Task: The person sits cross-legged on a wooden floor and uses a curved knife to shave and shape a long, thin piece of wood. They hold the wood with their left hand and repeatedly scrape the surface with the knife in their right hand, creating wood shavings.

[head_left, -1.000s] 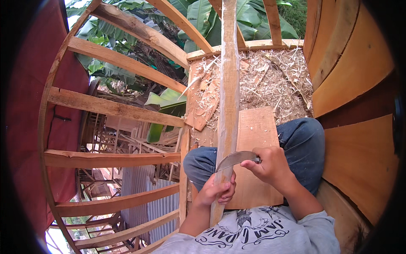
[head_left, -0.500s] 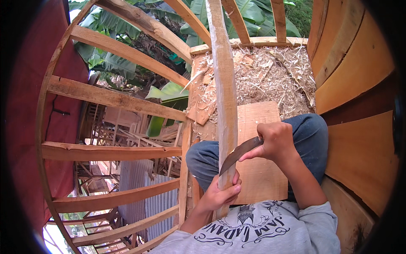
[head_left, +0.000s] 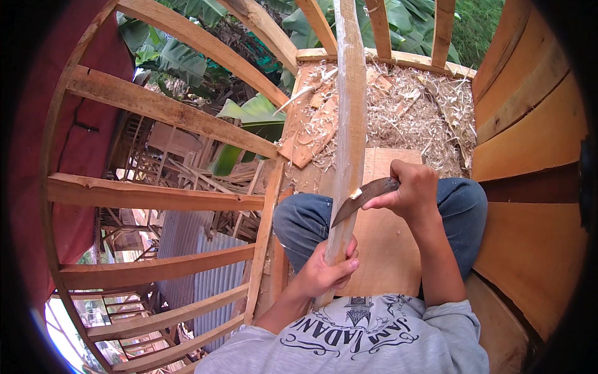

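Right hand (head_left: 414,190) fisted on curved knife (head_left: 364,198), blade edge against the long wooden slat (head_left: 349,143).
Left hand (head_left: 327,271) wrapped tight round the slat's lower end — slat runs up from lap, over plywood board (head_left: 386,249) on knees, toward wood shavings (head_left: 411,115) on the floor ahead.

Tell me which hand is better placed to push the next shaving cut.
Right. The right hand grips the curved knife, its blade on the wooden slat; the left hand only holds the slat lower down.
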The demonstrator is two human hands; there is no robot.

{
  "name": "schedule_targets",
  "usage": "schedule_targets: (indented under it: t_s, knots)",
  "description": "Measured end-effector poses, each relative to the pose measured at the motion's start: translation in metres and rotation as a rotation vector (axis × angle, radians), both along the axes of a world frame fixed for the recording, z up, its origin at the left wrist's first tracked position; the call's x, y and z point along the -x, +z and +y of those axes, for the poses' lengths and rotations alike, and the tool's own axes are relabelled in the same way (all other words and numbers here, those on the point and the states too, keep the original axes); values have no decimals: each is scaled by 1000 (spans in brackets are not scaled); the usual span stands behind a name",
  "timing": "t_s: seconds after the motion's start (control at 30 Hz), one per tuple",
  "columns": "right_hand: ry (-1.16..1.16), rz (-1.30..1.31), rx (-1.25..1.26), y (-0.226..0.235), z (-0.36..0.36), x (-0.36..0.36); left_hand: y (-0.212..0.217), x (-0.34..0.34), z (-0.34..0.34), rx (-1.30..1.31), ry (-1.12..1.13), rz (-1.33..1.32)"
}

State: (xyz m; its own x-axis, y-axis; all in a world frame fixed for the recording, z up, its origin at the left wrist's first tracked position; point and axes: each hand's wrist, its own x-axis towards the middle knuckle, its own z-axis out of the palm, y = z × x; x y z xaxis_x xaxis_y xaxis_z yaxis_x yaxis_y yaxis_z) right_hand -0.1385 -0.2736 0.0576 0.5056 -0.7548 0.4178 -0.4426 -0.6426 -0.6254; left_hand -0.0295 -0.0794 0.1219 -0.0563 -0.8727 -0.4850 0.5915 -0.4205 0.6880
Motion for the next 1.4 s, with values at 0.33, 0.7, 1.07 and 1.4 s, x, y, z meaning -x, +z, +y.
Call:
schedule_targets:
  t_s: [0.33, 0.7, 1.07, 1.4]
  knots:
    - [-302, -285, -692, -49, -106, 79, -10, -26, 3, 26, -49, 148]
    - [-212, -207, -842, -75, -90, 64, -28, -62, 5, -166, -72, -77]
    - [-130, -84, -875, -70, -85, 60, -34, -50, 35, -314, 47, -1249]
    - [-165, 86, -870, -74, -84, 49, -47, -40, 64, -483, 72, -1596]
